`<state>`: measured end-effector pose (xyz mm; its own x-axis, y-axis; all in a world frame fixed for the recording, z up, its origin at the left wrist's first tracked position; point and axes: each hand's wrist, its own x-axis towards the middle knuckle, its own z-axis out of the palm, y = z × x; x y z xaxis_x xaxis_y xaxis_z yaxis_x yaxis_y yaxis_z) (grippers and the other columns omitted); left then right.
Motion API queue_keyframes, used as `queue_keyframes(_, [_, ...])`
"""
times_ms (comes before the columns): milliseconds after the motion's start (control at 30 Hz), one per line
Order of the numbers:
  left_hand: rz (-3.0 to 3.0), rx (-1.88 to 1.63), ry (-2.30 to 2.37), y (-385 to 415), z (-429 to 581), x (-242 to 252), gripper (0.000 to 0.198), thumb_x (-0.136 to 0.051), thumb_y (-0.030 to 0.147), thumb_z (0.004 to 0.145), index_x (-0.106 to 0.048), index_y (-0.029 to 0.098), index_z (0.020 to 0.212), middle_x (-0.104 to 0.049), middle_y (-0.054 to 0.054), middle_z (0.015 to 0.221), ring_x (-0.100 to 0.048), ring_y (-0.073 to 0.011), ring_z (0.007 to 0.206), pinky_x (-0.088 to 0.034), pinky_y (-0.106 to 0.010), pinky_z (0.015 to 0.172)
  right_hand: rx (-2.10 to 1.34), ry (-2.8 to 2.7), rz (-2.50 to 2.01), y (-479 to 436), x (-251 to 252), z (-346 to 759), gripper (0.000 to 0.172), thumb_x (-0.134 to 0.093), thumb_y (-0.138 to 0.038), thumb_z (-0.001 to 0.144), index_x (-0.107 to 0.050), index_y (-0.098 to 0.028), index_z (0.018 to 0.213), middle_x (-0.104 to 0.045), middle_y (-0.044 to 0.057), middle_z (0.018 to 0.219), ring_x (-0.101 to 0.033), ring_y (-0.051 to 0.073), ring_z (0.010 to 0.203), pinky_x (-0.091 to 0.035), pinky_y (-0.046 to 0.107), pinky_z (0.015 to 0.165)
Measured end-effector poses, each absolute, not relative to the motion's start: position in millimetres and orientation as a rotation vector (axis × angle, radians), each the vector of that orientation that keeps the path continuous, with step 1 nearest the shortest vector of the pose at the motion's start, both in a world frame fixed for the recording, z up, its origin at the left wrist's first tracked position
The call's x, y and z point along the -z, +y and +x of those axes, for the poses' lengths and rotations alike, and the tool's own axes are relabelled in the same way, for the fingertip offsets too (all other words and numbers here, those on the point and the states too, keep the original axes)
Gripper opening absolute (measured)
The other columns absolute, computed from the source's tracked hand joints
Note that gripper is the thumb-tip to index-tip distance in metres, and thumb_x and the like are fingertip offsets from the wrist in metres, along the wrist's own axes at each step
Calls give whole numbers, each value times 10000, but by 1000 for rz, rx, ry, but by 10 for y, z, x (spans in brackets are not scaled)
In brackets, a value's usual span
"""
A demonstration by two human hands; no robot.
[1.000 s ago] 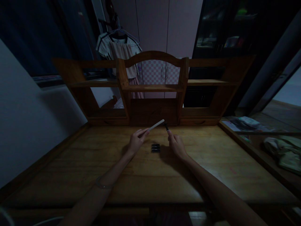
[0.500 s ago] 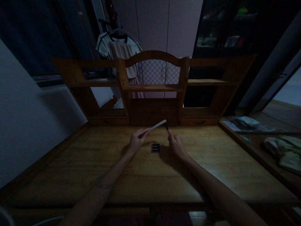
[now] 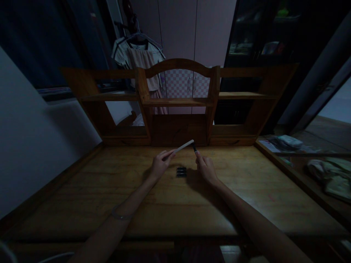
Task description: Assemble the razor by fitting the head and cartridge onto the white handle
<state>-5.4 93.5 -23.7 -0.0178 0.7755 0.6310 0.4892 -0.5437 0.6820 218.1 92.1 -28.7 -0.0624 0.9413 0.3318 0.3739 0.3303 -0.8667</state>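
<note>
My left hand (image 3: 161,164) is closed around the lower end of a slim pale stick (image 3: 184,146), which slants up to the right. My right hand (image 3: 206,168) grips a short dark handle-like tool (image 3: 194,147) that tilts up to the left. The tops of the two meet or nearly meet; in the dim light I cannot tell whether they touch. Between and below my hands, a small pack with dark strips (image 3: 181,172) lies flat on the wooden desk (image 3: 175,208).
A wooden shelf unit (image 3: 178,103) rises along the desk's back edge, with low drawers at both sides. To the right, beyond the desk's raised edge, lie a bundled cloth (image 3: 337,177) and a wrapped packet (image 3: 290,141). A wall (image 3: 41,146) stands at left.
</note>
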Motion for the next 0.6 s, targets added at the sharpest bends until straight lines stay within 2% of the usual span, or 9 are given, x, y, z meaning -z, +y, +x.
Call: queue_keyframes(600, [1936,-1611,1350,957,-101,230,331,-592,385,832,-689,191,1082,-691,-65,939,-629,-176,854,-478,-270,757,-740,-1617,-1225,889,248,2175,600,-251,-627,909,-419,-188,536,-394,-19,473,-381,104,438,-233,239,441])
